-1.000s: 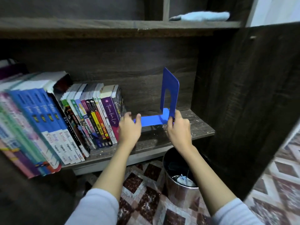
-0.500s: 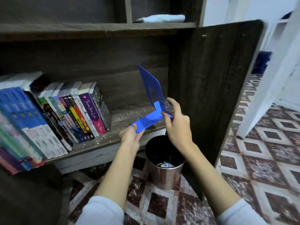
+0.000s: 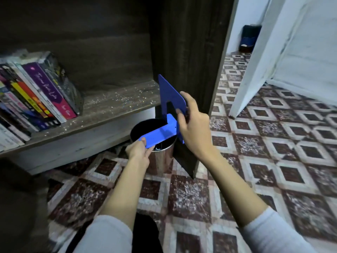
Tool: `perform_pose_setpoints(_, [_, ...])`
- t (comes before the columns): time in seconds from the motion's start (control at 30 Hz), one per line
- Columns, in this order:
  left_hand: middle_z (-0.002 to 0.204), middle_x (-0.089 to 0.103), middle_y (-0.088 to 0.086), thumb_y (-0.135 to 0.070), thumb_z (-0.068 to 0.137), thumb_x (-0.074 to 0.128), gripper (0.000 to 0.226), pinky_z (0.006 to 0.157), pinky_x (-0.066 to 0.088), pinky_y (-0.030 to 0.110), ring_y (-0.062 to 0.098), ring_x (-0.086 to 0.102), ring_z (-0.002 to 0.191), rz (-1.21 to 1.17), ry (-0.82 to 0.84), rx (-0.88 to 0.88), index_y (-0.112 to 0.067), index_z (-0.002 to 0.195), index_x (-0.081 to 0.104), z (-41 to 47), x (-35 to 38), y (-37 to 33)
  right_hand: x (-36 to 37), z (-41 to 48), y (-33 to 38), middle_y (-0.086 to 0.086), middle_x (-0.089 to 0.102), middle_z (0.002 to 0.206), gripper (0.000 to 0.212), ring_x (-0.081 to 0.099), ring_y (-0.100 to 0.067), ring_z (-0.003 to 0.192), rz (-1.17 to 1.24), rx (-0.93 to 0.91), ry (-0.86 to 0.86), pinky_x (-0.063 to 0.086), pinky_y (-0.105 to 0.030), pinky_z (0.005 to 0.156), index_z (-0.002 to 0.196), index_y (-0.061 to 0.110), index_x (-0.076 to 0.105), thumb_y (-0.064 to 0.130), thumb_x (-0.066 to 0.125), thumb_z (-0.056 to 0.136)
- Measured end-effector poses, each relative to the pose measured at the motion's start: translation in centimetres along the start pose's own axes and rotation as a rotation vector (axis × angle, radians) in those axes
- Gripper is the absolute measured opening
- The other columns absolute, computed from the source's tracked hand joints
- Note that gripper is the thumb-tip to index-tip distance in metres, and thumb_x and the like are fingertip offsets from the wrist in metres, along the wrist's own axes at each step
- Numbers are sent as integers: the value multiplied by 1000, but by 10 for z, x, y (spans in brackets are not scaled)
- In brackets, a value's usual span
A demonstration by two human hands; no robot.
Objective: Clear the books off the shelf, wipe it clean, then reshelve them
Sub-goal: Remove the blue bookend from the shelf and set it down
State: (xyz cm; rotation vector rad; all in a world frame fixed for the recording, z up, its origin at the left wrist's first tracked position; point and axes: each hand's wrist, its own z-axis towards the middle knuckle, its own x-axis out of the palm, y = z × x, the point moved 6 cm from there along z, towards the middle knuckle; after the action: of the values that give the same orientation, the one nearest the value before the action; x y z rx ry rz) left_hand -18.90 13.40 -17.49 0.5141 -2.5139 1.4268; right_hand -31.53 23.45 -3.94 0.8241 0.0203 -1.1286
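A blue L-shaped bookend [image 3: 165, 130] hangs tilted over the open top of a metal bin [image 3: 160, 156] on the floor. My left hand [image 3: 139, 151] pinches the end of its flat base. My right hand [image 3: 191, 125] holds its upright plate at the corner. Several books [image 3: 42, 92] lean in a row at the left of the dark wooden shelf [image 3: 116, 105], whose bare right part is strewn with pale specks.
The bookcase's dark side panel [image 3: 184, 61] stands right behind the bookend. A white door frame [image 3: 255, 57] and open doorway lie to the right. The patterned tile floor [image 3: 273, 143] spreads to the right and front.
Both hands lifted the bookend off the shelf and carried it right and down, over the bin. The view swung right, so most books left the frame.
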Motion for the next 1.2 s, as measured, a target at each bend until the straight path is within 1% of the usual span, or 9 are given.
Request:
perform_pose_setpoints(0.37, [127,56,17,-4,97,46,29,84,48,33,31,56,116,184,-58,-204,3,125,51,38,-37,120,20,-86,-88,-15,65,70,33,54,-27,53,-74,208,120,20,-27,52,123,1,56,3,51,91])
perform_pose_setpoints(0.53, [124,55,19,-5,97,48,32,68,54,29,29,60,99,251,-95,-322,2,128,50,64,-54,165,46,-125,-132,0,52,64,35,41,-12,48,-95,334,221,30,-19,48,129,4,52,5,49,94])
perform_pose_setpoints(0.67, [121,55,22,-7,99,45,36,78,51,24,15,65,102,308,-128,-400,0,134,46,81,-65,195,63,-150,-159,-13,65,70,34,52,-25,52,-102,407,241,25,-25,50,128,4,53,5,50,94])
perform_pose_setpoints(0.73, [117,55,16,-8,97,48,28,77,49,24,23,60,99,345,-169,-448,-3,125,53,91,-73,210,75,-163,-175,-16,65,72,33,57,-30,54,-121,433,257,28,-27,49,126,2,53,5,50,93])
perform_pose_setpoints(0.83, [88,50,9,-8,97,49,10,44,44,16,16,43,64,387,-233,-511,-5,89,53,109,-83,229,92,-181,-195,-18,66,75,32,59,-34,56,-129,486,296,35,-33,48,126,2,51,8,48,95])
perform_pose_setpoints(0.9, [80,46,10,-6,96,50,3,37,39,14,13,38,58,423,-269,-526,-6,95,52,119,-86,237,100,-188,-205,-17,66,75,33,58,-31,55,-135,514,309,31,-29,47,127,3,50,10,48,96])
perform_pose_setpoints(1.0, [84,55,15,-3,92,55,27,48,46,18,22,53,64,422,-310,-465,2,119,56,132,-90,246,111,-195,-216,-17,66,74,33,55,-29,53,-146,527,314,21,-24,46,127,2,50,10,49,96])
perform_pose_setpoints(1.1, [82,70,17,-3,88,61,25,56,52,21,19,66,69,481,-337,-397,5,112,63,149,-97,257,122,-198,-229,-19,66,70,32,56,-33,50,-151,541,297,19,-25,47,125,0,51,9,49,94])
perform_pose_setpoints(1.2, [105,68,22,2,85,60,21,80,56,38,27,63,85,537,-353,-337,-2,104,69,165,-101,266,129,-202,-241,-18,65,69,31,56,-32,49,-160,554,282,21,-24,46,123,-1,52,9,48,93])
